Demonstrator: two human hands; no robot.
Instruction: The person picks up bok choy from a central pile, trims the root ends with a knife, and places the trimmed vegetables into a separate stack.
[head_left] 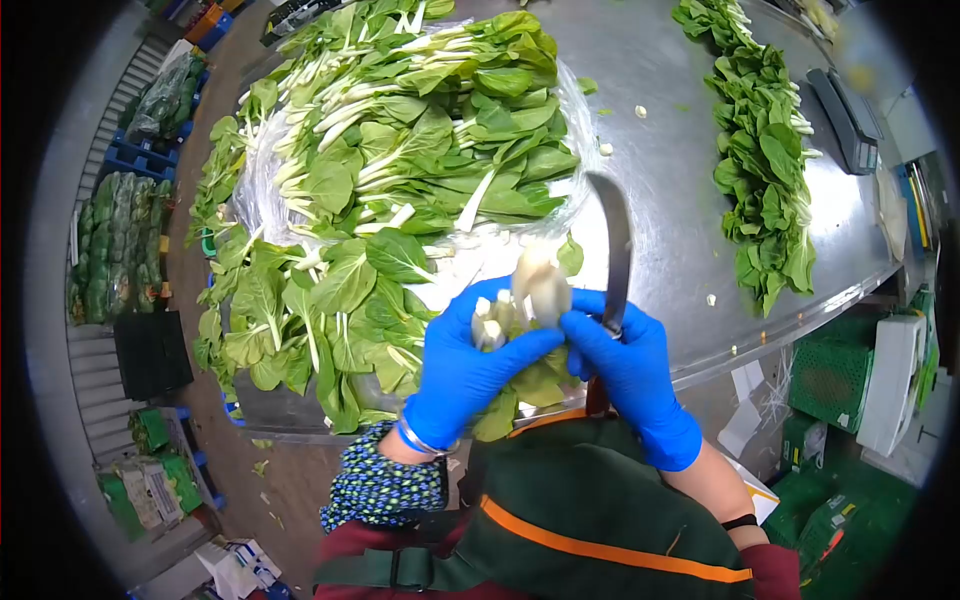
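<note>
Both my hands wear blue gloves and meet near the front edge of the metal table. My left hand (465, 360) is wrapped round several pak choi stalks (490, 325), their pale cut ends up and leaves hanging below. In my right hand (630, 365) is a knife (615, 240), its curved blade pointing up and away; its brown handle passes below the palm. The fingertips of that hand also touch a pale stalk base (541, 285) between the two hands. A large heap of loose leafy stalks (400, 150) lies on clear plastic beyond and left of my hands.
On the metal table (660, 200), a long row of pak choi (765, 160) lies at the right, beside a grey scale (845, 120). Small trimmings dot the surface. Green crates (830, 370) stand at lower right, packed greens (118, 245) at far left.
</note>
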